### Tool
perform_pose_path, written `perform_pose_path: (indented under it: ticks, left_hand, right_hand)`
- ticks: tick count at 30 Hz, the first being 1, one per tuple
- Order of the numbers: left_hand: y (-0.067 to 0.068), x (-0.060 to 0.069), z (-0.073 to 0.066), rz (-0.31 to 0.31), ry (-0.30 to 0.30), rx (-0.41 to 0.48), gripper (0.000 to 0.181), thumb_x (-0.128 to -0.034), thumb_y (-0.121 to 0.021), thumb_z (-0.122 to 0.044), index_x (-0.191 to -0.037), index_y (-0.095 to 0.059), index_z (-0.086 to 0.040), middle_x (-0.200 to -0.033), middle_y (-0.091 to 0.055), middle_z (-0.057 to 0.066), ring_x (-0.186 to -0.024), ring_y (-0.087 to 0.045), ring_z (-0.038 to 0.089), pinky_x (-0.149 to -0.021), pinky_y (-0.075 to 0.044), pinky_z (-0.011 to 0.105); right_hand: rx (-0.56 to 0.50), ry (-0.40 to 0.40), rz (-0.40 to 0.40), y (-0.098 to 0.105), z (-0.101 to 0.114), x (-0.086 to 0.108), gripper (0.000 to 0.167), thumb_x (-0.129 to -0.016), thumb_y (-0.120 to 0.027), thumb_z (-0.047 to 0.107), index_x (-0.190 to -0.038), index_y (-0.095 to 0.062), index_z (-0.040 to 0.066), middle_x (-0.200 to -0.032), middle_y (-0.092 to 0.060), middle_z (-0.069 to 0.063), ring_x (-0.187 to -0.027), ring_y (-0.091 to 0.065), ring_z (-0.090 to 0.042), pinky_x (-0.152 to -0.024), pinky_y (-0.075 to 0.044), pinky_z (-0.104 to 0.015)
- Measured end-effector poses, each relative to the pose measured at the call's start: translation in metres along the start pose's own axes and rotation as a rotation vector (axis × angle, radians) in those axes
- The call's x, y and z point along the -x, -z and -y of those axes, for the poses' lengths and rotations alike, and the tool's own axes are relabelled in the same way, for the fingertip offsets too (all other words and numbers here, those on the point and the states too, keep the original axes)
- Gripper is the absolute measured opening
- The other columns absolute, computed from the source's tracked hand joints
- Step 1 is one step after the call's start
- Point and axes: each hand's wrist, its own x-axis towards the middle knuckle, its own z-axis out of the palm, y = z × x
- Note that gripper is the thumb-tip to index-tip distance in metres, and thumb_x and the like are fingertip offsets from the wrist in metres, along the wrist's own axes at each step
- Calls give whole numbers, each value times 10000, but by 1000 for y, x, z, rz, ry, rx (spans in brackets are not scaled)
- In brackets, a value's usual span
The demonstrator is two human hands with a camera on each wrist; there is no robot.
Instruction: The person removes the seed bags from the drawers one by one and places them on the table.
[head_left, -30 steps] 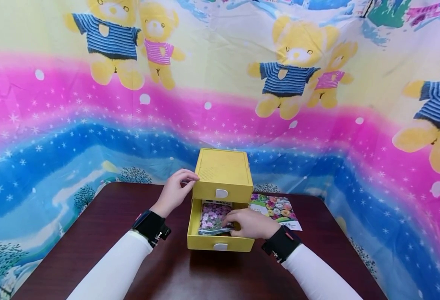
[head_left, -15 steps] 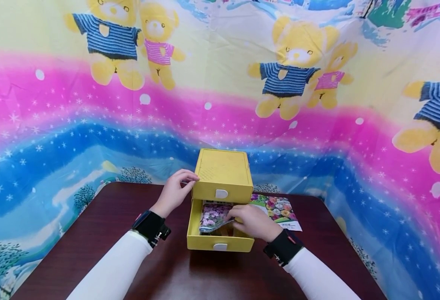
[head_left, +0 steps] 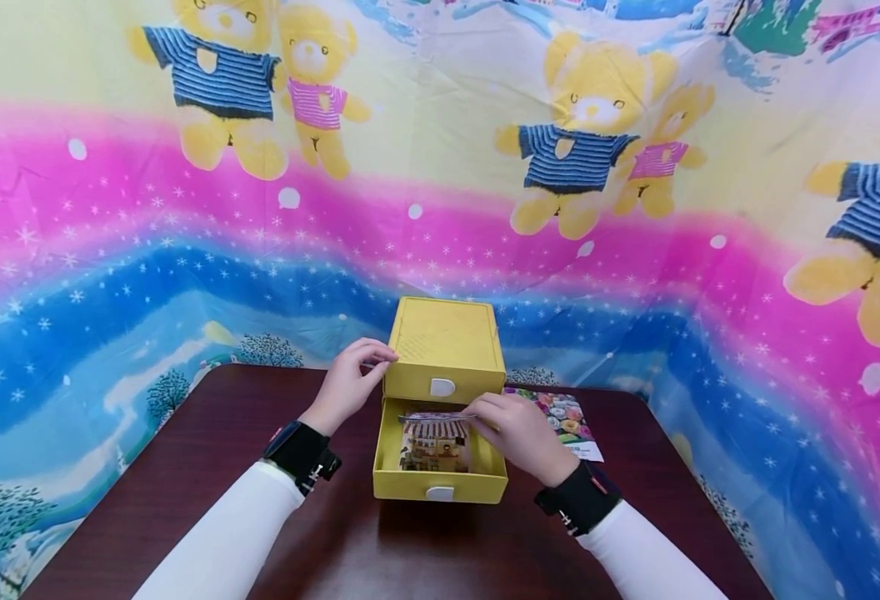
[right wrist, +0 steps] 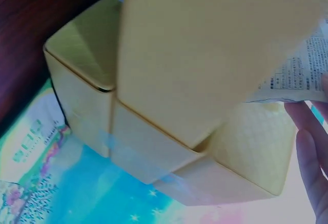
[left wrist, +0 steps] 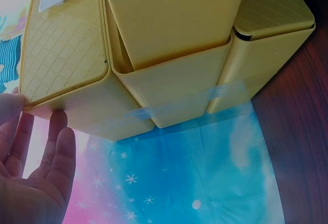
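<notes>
A yellow drawer unit stands on the table with a lower drawer pulled out. The left hand touches the unit's upper left corner with its fingertips; in the left wrist view this hand has its fingers loosely bent at the box edge. Above the drawer, the right hand pinches a flower-printed packet at its right edge, seen nearly edge-on. The packet's printed back shows beside the right hand in the right wrist view. Inside the drawer lies a picture of a striped-awning shop.
A flower-printed sheet lies on the dark red table, right of the drawer unit and partly behind the right hand. A curtain with printed bears hangs behind the table.
The right hand has lifted the flower packet off the drawer's contents and tilted it up towards the unit, uncovering the shop picture. The left hand has stayed in place.
</notes>
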Motion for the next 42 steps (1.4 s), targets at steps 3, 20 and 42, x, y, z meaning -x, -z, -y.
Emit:
perform_pose_path:
  ticks: [3, 20, 42]
  left_hand:
    - [0, 0, 0, -1, -2, 1, 140, -992, -656, -70, -1088, -753, -103, -1194, -664, 40, -1104, -624, 225, -934, -541, 412]
    - [0, 1, 1, -4, 3, -6, 140, -997, -651, -75, -1088, -749, -116, -1196, -661, 29, -1099, -624, 219, -928, -537, 408]
    - [1, 2, -3, 1, 9, -6, 139, -1002, -645, -80, -1092, -746, -111, -1197, -657, 30, -1108, -619, 219, -931, -534, 400]
  right_hand:
    - [24, 8, -34, 8, 2, -2, 174, -872, -806, 151, -1031, -739, 169, -948, -731, 50, -836, -691, -93, -730, -574, -248]
    - [-8, -44, -111, 58, 6, -6, 342, -757, -867, 22, -1046, -731, 144, -948, -739, 34, -792, -686, -81, -682, -570, -250]
    - [26, -149, -223, 119, -21, 19, 354, -828, -770, -69, -1153, -692, 49, -1085, -704, -74, -930, -631, -116, -777, -455, -148]
